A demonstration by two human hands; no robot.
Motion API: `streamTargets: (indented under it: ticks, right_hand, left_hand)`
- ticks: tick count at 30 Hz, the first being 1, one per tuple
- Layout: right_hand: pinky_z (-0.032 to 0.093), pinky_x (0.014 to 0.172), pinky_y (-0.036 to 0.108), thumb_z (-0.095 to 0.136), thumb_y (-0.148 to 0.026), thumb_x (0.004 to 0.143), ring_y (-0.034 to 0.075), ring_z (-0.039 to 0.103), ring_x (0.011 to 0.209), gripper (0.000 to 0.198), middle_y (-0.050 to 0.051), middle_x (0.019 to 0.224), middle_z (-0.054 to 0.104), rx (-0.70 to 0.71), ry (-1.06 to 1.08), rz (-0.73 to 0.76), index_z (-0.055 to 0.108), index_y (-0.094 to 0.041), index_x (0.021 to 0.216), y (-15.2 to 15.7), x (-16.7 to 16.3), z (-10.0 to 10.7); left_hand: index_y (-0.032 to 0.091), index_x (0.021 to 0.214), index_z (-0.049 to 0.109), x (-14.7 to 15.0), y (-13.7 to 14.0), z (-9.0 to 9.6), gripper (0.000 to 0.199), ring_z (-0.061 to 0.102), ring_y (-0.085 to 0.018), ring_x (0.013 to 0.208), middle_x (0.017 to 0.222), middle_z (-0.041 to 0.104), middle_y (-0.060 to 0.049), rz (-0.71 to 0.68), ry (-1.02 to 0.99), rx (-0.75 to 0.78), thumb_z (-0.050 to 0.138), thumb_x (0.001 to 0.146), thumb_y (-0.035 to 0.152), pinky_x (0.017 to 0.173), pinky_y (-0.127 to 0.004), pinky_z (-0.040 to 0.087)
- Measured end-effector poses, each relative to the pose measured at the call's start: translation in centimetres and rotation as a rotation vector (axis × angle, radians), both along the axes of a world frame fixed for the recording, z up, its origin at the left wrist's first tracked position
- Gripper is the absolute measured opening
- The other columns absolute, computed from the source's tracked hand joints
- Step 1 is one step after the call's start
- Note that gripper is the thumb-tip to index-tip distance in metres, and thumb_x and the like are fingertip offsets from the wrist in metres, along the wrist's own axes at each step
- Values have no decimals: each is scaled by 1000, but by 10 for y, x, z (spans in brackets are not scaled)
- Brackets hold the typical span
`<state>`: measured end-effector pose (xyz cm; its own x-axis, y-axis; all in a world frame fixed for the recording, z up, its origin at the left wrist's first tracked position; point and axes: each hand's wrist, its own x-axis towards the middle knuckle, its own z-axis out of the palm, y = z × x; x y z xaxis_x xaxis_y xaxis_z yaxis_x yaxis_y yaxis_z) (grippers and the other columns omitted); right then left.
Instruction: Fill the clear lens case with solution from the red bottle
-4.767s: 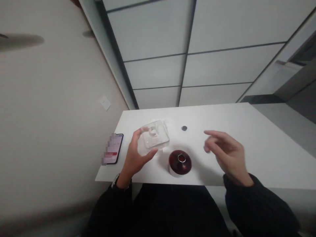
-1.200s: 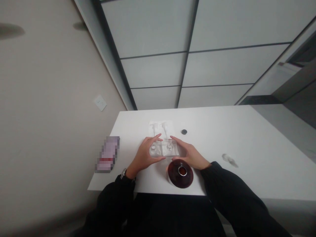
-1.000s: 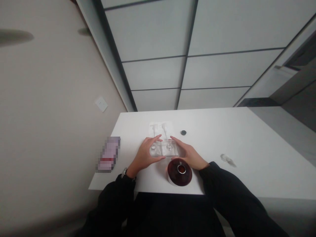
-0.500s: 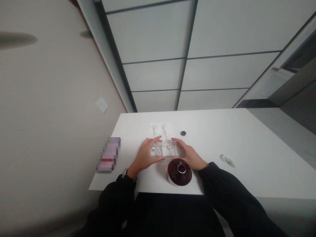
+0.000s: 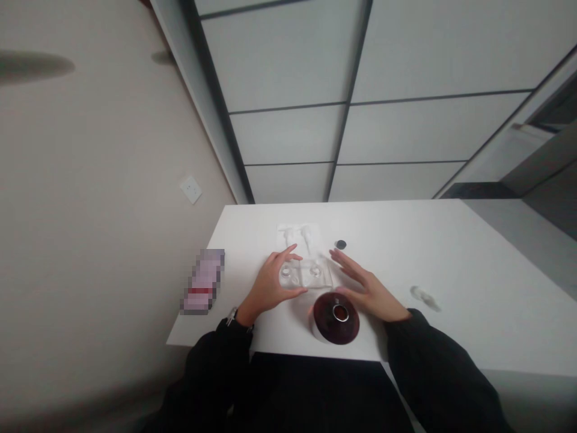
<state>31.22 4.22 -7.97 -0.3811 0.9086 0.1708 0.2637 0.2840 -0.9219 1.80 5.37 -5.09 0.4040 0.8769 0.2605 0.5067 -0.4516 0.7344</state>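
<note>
A clear plastic box [image 5: 311, 279] with small round clear parts in it lies in front of me on the white table. My left hand [image 5: 268, 282] curves around its left end, thumb along the near edge and fingers at the far edge. My right hand [image 5: 367, 291] is off the box's right end, fingers stretched out and holding nothing. Between that hand and the table's near edge stands a round container with a dark red lid [image 5: 331, 328], a ring at its top; my right thumb is close to its rim. Behind the box is a white sheet with two pale, stemmed pieces [image 5: 306, 233].
A small dark disc [image 5: 341, 245] lies beyond my right hand. Farther right is a crumpled translucent piece [image 5: 424, 297]. A blurred pinkish object [image 5: 202, 282] sits near the left edge of the white table [image 5: 396, 234], close to the wall.
My right hand has let go of the box's right end and moved right, its fingers opening out. The left hand stays around the left end. The view has shifted slightly.
</note>
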Motion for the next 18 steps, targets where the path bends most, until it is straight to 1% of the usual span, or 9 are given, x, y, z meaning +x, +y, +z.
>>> streamTargets:
  ticks: [2,3,4,6,7,8,9,12,18]
  right_hand:
    - [44,126,59,66,-48,104,31,51,154,54,7,165,55,20,95,-150,55,-38,156,-18,5,2]
    - [45,126,58,64,-51,105,31,54,152,51,8,161,59,40,152,-206,57,-37,153,-29,4,2]
    - [48,124,58,64,-58,103,33,56,149,55,10,158,61,64,210,-224,57,-35,153,-41,1,0]
    - [48,122,61,71,-76,89,40,57,148,87,15,159,59,78,247,-197,50,-31,159,-65,-11,-5]
    - [46,124,63,76,-80,81,42,55,148,100,17,161,57,73,228,-208,46,-30,162,-76,-18,-8]
    - [44,125,64,81,-80,76,43,56,147,107,17,161,57,75,203,-230,44,-30,163,-85,-26,-11]
    - [46,124,64,85,-77,74,44,59,145,109,17,160,58,82,181,-261,43,-30,163,-92,-33,-14]
    - [53,117,63,90,-63,79,42,64,139,100,16,155,63,108,131,-342,44,-31,161,-101,-47,-17]
    - [54,118,62,95,-48,78,41,65,139,94,16,150,67,90,138,-354,46,-31,156,-101,-38,-5]
  left_hand:
    - [32,161,38,0,0,-1,100,60,-32,127,137,71,-7,-1,-4,-3,95,79,32,116,-54,46]
    - [32,161,38,0,0,-1,100,60,-32,126,136,71,-7,-3,-6,-1,95,79,32,116,-53,46]
    - [31,162,38,0,0,-1,100,61,-32,125,136,71,-7,-5,-6,3,95,79,32,115,-53,46]
    - [31,162,38,0,1,-1,99,61,-32,125,136,71,-7,-5,-2,12,94,80,33,115,-53,46]
    - [31,162,38,0,1,-1,99,61,-32,125,137,71,-7,-2,0,16,94,80,33,115,-53,46]
    - [31,162,39,0,1,-1,98,61,-32,126,137,71,-7,-1,4,20,94,80,34,115,-53,46]
    - [30,161,40,0,1,-1,97,61,-32,126,138,71,-7,-1,8,23,94,80,34,115,-53,46]
    - [29,159,43,-1,2,-2,95,61,-33,127,139,70,-8,-10,10,38,94,79,33,114,-54,47]
    - [30,158,43,-1,2,-2,95,61,-32,124,137,71,-9,-8,7,73,94,78,31,113,-54,47]
